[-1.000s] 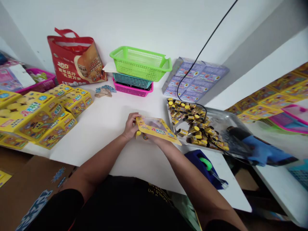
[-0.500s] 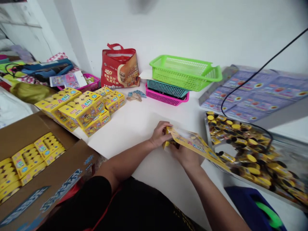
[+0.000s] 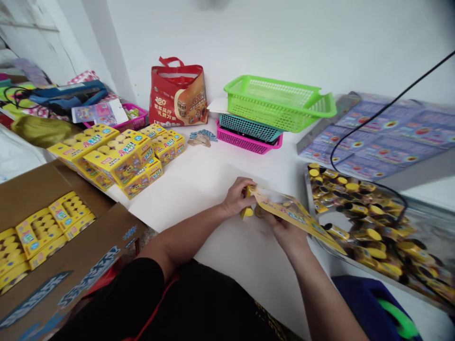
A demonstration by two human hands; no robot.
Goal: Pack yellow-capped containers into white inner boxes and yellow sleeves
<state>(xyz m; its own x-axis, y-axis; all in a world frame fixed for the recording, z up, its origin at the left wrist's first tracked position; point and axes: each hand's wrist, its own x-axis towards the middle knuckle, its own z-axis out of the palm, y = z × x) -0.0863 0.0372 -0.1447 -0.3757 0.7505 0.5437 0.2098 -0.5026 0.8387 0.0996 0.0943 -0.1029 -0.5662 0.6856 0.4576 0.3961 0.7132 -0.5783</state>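
Over the white table, my left hand (image 3: pixel 239 196) is closed around the near end of an open yellow printed carton (image 3: pixel 296 215). The carton has a long panel that slants down to the right. Just inside its open side, by my left hand, a small tub with a yellow lid (image 3: pixel 249 212) shows. My right hand (image 3: pixel 286 233) reaches under the panel, its fingers closed at another small round tub (image 3: pixel 259 211) by the opening. The panel covers most of those fingertips. To the right, many similar small tubs (image 3: pixel 373 234) lie loose in a metal tray (image 3: pixel 308 196).
Filled yellow cartons (image 3: pixel 122 154) are stacked at the left, above a brown cardboard box (image 3: pixel 117 222) holding more. Behind stand a red bag (image 3: pixel 165 102) and stacked plastic baskets (image 3: pixel 280 106). Purple boxes (image 3: pixel 369 128) and a black cable (image 3: pixel 366 124) are at right.
My right hand has shifted slightly right and away from the carton's opening. A yellow lid now shows inside there. The left hand keeps its hold.
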